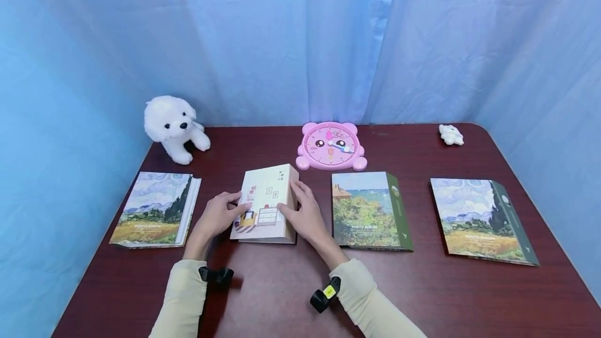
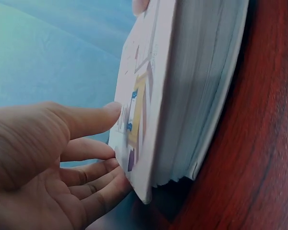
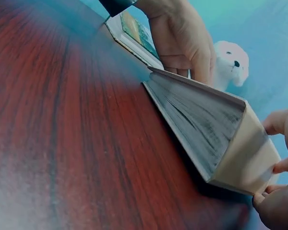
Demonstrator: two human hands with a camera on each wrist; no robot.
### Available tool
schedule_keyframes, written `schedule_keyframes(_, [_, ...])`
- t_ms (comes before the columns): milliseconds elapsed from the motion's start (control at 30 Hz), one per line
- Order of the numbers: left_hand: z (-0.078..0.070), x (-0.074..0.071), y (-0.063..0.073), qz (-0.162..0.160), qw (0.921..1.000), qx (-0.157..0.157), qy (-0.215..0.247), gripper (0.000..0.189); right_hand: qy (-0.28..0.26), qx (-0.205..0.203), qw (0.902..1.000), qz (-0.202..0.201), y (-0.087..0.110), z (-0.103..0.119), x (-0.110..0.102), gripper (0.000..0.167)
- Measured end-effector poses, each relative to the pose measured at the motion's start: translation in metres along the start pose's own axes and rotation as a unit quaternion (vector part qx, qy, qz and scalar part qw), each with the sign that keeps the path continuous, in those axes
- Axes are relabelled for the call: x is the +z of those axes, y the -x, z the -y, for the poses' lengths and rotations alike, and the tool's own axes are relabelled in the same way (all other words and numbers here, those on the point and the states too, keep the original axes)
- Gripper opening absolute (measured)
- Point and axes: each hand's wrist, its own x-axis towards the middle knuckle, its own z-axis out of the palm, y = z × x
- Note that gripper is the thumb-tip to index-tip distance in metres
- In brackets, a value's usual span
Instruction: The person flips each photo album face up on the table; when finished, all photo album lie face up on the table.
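Observation:
A thick cream album [image 1: 263, 184] with a drawn room on its cover lies on the table between both hands. My left hand [image 1: 218, 216] holds its left side, the thumb on the cover and the other fingers at the cover's edge. On the right side, my right hand [image 1: 308, 217] grips the album, with its thumb on the cover and its fingers against the plain spine [image 3: 247, 153]. In the left wrist view, the page block [image 2: 201, 86] shows between the covers. The right wrist view shows the pages sloping down from the spine toward the left hand [image 3: 182, 40].
A landscape photo album [image 1: 152, 210] lies to the left. Two more, a seaside one [image 1: 361, 207] and a landscape one [image 1: 474, 218], lie to the right. Behind stand a white plush dog [image 1: 171, 127], a pink clock [image 1: 331, 146] and a small white figure [image 1: 451, 135] on the table [image 1: 272, 286].

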Motion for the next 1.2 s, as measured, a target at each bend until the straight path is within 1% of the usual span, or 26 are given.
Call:
schedule_keyframes(100, [-0.001, 0.001, 0.0, 0.006, 0.9999, -0.007, 0.008, 0.056, -0.011, -0.002, 0.9999, -0.004, 0.0, 0.003, -0.001, 0.07])
schedule_keyframes(233, [-0.005, 0.002, 0.001, 0.014, 0.9995, -0.016, 0.021, 0.057, -0.019, 0.009, 0.9998, -0.008, 0.001, 0.009, -0.004, 0.07])
schedule_keyframes(367, [-0.013, 0.002, 0.003, 0.02, 0.9997, -0.01, 0.012, 0.06, -0.023, 0.007, 0.9997, -0.01, 0.001, 0.017, -0.007, 0.071])
schedule_keyframes(433, [-0.017, 0.001, 0.003, 0.024, 0.9996, -0.011, 0.006, 0.064, -0.039, 0.001, 0.9992, -0.008, 0.002, 0.02, -0.008, 0.071])
schedule_keyframes(500, [-0.021, 0.001, 0.004, 0.029, 0.9994, -0.015, 0.006, 0.067, -0.069, -0.006, 0.9976, -0.005, 0.002, 0.024, -0.009, 0.07])
schedule_keyframes(633, [-0.026, 0.002, 0.003, 0.039, 0.9986, -0.025, 0.024, 0.068, -0.147, -0.026, 0.9888, -0.004, 0.003, 0.032, -0.009, 0.069])
schedule_keyframes(733, [-0.028, 0.002, 0.002, 0.048, 0.9977, -0.029, 0.039, 0.067, -0.185, -0.018, 0.9826, -0.006, 0.002, 0.036, -0.01, 0.069])
schedule_keyframes(833, [-0.03, 0.0, 0.002, 0.063, 0.9954, -0.05, 0.053, 0.069, -0.223, -0.003, 0.9748, 0.003, 0.002, 0.037, -0.009, 0.067])
schedule_keyframes(900, [-0.031, -0.001, 0.001, 0.073, 0.9939, -0.059, 0.057, 0.072, -0.244, 0.004, 0.9696, 0.012, 0.001, 0.038, -0.009, 0.064])
schedule_keyframes(1000, [-0.032, -0.003, 0.001, 0.085, 0.9922, -0.067, 0.062, 0.076, -0.267, 0.002, 0.9633, 0.023, 0.001, 0.038, -0.007, 0.059])
schedule_keyframes(1100, [-0.032, -0.004, 0.001, 0.088, 0.9912, -0.066, 0.073, 0.079, -0.275, -0.004, 0.961, 0.024, 0.001, 0.039, -0.005, 0.054])
schedule_keyframes(1133, [-0.032, -0.004, 0.001, 0.088, 0.9906, -0.065, 0.082, 0.08, -0.278, -0.006, 0.9602, 0.024, 0.0, 0.039, -0.005, 0.053])
schedule_keyframes(1200, [-0.031, -0.004, 0.001, 0.088, 0.986, -0.06, 0.128, 0.079, -0.278, -0.013, 0.9604, 0.019, 0.0, 0.041, -0.003, 0.051])
